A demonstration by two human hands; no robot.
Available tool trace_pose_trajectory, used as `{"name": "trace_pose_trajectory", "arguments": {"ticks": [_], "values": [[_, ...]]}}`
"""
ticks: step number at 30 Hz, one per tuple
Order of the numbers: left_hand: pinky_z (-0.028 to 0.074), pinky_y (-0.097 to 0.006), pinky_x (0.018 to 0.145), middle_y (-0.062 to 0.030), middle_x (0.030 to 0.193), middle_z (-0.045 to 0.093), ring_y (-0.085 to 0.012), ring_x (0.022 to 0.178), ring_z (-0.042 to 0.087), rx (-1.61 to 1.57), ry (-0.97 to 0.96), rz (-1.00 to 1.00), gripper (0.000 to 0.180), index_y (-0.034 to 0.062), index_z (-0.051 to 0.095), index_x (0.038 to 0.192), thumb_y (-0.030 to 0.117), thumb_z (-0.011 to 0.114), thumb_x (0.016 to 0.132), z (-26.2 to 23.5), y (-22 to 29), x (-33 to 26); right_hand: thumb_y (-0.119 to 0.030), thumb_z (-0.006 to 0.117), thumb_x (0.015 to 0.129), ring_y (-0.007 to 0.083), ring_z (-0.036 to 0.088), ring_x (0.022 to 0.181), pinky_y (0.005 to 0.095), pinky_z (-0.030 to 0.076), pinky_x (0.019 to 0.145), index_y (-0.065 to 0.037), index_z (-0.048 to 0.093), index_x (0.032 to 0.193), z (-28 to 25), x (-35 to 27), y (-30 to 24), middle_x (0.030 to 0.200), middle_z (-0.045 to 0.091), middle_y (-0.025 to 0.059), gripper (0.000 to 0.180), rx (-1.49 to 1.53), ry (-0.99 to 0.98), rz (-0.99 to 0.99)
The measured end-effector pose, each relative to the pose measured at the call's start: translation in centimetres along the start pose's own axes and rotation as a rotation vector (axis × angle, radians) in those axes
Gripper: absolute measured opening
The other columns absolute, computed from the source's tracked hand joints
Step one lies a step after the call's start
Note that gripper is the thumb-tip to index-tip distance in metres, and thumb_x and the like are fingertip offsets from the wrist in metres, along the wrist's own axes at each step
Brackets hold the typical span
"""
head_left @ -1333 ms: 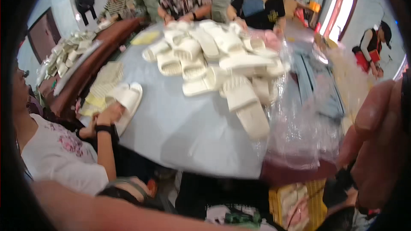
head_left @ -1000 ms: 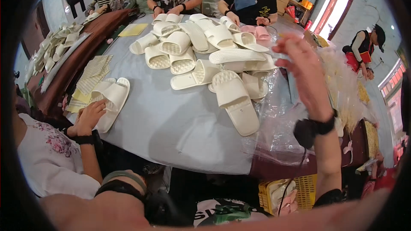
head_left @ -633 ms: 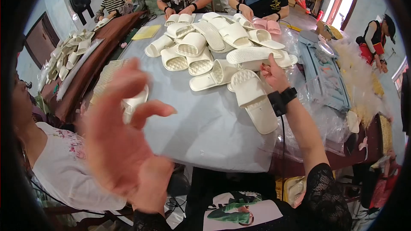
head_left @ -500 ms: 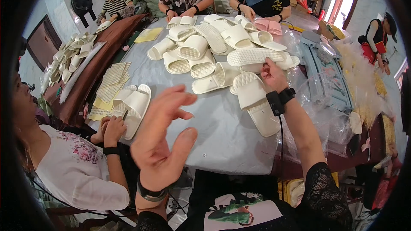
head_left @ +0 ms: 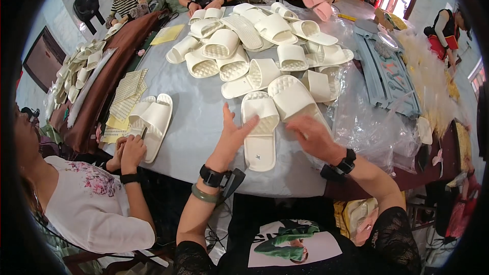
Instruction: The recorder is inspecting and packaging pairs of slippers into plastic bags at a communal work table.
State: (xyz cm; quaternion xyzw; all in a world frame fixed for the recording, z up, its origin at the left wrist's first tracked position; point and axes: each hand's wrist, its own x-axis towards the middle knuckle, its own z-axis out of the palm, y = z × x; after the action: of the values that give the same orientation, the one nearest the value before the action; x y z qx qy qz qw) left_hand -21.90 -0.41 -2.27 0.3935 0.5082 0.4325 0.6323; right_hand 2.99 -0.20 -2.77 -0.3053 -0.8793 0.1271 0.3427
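Note:
Two cream slippers lie toes away from me at the near side of the heap: a left one (head_left: pixel 260 153) and a right one (head_left: pixel 291 93), their straps close together. Beside the left slipper is my left hand (head_left: pixel 232 137), fingers spread, its thumb at the edge of the strap. My right hand (head_left: pixel 317 140) is over the right slipper's heel end and hides part of it; its fingers are smeared by motion. Behind both slippers spreads a heap of cream slippers (head_left: pixel 234 63), some on their sides and one showing its dotted sole.
A co-worker at left has both hands by another cream pair (head_left: pixel 159 122), near yellow printed sheets (head_left: pixel 127 91). Across the table a person holds pink slippers (head_left: pixel 318 2). Clear plastic bags (head_left: pixel 367 132) and a grey-blue plastic panel (head_left: pixel 384 71) lie at right.
My right hand has left the sole-up slipper and come nearer me. My left hand has lowered beside a slipper now lying next to the right one. The pink slippers are lifted.

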Motion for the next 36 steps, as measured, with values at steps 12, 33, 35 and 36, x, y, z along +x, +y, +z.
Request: {"name": "trace_pose_trajectory", "arguments": {"ticks": [12, 33, 35, 36], "values": [[0.037, -0.041, 0.096, -0.0269, 0.121, 0.044, -0.0398, 0.111, 0.042, 0.586, 0.155, 0.627, 0.057, -0.0079, 0.026, 0.137, -0.007, 0.037, 0.082, -0.9, -6.1, 1.9, -0.003, 0.046, 0.086, 0.0455, 0.051, 0.097, 0.0485, 0.044, 0.082, 0.000, 0.046, 0.114, 1.0, -4.0, 2.2, 0.106, 0.052, 0.0244, 0.028, -0.135, -0.086, 0.608], [0.026, -0.044, 0.106, -0.0250, 0.136, 0.038, -0.0382, 0.128, 0.033, 0.818, 0.018, 0.664, 0.061, -0.0060, 0.034, 0.136, 0.017, 0.062, 0.086, 1.3, -6.0, -4.6, -0.006, 0.059, 0.073, 0.0268, 0.045, 0.119, 0.0545, 0.022, 0.106, -0.005, 0.058, 0.108, -12.6, -9.6, -3.9, 0.119, 0.053, 0.0124, 0.035, -1.061, -0.036, 0.341], [0.027, -0.044, 0.106, -0.0238, 0.136, 0.039, -0.0378, 0.127, 0.034, 0.849, 0.008, 0.721, 0.059, -0.0041, 0.037, 0.135, 0.015, 0.063, 0.085, 2.5, -3.7, -6.4, -0.005, 0.059, 0.075, 0.0239, 0.052, 0.105, 0.0512, 0.031, 0.096, -0.005, 0.058, 0.098, -12.3, -10.3, -4.5, 0.101, 0.059, 0.0073, 0.023, -0.926, 0.070, 0.342], [0.028, -0.043, 0.105, -0.0226, 0.136, 0.039, -0.0374, 0.126, 0.035, 0.868, -0.017, 0.785, 0.057, -0.0023, 0.040, 0.134, 0.013, 0.064, 0.084, 3.7, -2.5, -7.1, -0.005, 0.059, 0.075, 0.0239, 0.052, 0.105, 0.0512, 0.031, 0.096, -0.005, 0.058, 0.098, -12.3, -11.1, -5.0, 0.101, 0.059, 0.0073, 0.023, -0.934, 0.067, 0.351]]}}
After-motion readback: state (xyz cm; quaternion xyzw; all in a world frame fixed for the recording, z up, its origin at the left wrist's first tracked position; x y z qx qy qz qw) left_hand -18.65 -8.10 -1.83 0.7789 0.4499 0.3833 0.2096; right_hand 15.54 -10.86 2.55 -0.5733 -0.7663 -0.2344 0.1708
